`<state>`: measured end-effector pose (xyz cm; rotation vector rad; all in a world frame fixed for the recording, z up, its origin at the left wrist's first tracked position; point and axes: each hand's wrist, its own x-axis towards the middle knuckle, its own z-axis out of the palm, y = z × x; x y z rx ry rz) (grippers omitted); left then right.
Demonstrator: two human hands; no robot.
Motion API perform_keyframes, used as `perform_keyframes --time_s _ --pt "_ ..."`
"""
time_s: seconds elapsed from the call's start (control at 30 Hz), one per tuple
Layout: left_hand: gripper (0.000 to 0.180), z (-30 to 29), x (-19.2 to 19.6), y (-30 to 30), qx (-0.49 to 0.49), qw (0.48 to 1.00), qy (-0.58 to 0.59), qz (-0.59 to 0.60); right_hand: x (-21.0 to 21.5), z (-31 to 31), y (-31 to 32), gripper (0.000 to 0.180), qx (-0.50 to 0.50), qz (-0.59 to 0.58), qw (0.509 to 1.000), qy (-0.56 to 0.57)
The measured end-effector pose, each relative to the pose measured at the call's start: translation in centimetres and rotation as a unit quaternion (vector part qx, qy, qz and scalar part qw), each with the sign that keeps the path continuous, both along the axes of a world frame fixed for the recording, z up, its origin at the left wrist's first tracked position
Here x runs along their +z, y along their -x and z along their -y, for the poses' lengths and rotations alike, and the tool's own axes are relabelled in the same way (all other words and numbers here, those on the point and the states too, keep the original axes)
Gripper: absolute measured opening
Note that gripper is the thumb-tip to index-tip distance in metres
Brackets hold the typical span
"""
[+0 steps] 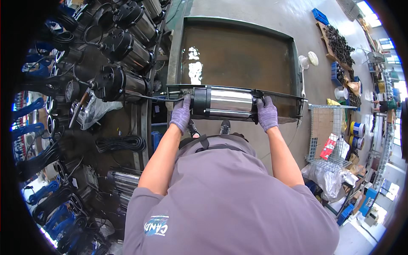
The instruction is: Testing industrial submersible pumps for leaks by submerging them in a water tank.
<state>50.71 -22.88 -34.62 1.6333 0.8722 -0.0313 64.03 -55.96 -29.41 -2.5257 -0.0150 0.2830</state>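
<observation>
A submersible pump [230, 102] with a shiny steel barrel and black ends lies sideways in front of me, at the near edge of a water-filled tank [238, 26]. In a purple-grey glove, my left hand [181, 114] is closed round its left end. My right hand [267, 114], gloved alike, grips the black right end, its thumb and fingers around the edge. A dark cable [148, 98] runs off leftward from the pump's left end. The palm sides of both hands are hidden.
Several similar pumps [127, 49] crowd the left side, with a coiled black cable [121, 144] below them. To the right stand a wire basket [325, 138], a white spool [309, 60] at the tank's side, and a pallet of dark parts [338, 44].
</observation>
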Motion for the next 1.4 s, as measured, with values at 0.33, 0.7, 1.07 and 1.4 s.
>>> perform_keyframes --time_s 0.33,0.7,1.07,1.4 --pt "0.104 -0.2 -1.9 -1.1 -0.095 0.981 -0.131 -0.107 -2.7 2.5 0.7 0.064 -0.012 0.049 0.988 -0.143" --pt "0.098 0.9 1.1 -1.8 -0.057 0.993 -0.078 -0.061 -2.0 13.5 1.6 0.032 -0.145 0.073 0.985 -0.067" --pt "0.099 0.6 1.3 -2.2 -0.07 0.988 -0.109 -0.088 -5.4 24.6 -5.4 0.045 -0.194 -0.086 0.959 0.191" --pt "0.103 -0.2 1.2 -1.7 -0.096 0.98 -0.143 -0.097 2.2 17.3 -3.8 0.026 -0.037 -0.058 0.996 0.048"
